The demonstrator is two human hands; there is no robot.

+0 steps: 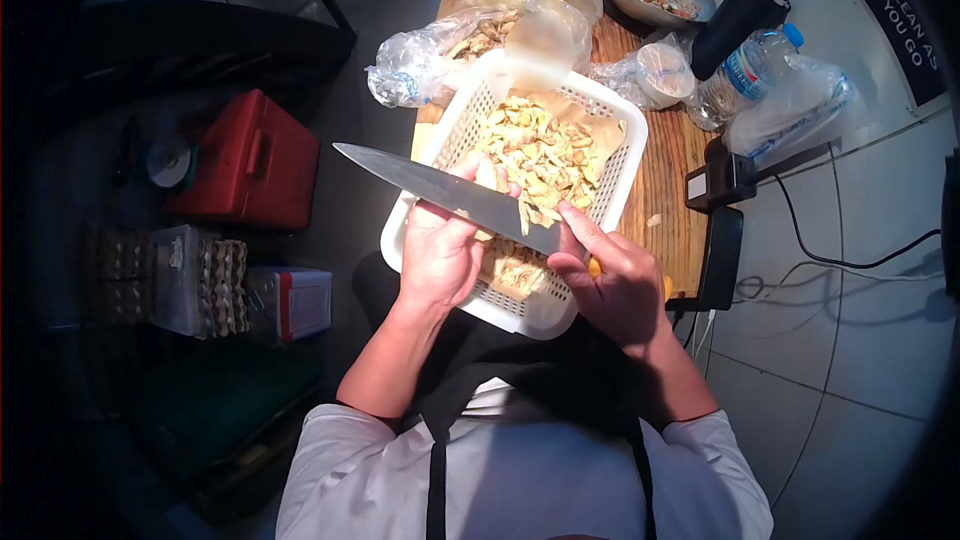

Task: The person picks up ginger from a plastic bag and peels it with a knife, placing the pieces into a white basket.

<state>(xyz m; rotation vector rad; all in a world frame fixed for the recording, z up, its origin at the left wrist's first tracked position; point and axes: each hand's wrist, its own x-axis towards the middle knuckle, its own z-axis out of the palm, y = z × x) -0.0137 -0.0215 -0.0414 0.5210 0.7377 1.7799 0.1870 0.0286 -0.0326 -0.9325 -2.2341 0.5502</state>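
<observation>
Knife work right over the basket

Right hand (pixel 615 285) grips the chef's knife (pixel 450 195), blade running up-left across the left hand (pixel 440 250), which pinches a pale piece (pixel 487 176) above the white basket (pixel 610 195).

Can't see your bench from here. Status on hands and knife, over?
Right hand grips knife handle. Left hand holds pale piece against blade. Both over white basket of cut pieces. Nothing in the way.

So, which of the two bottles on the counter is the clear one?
The clear bottle with the blue cap, lying tilted beside the plastic bags. The other bottle, just above it, is dark and opaque.
</observation>
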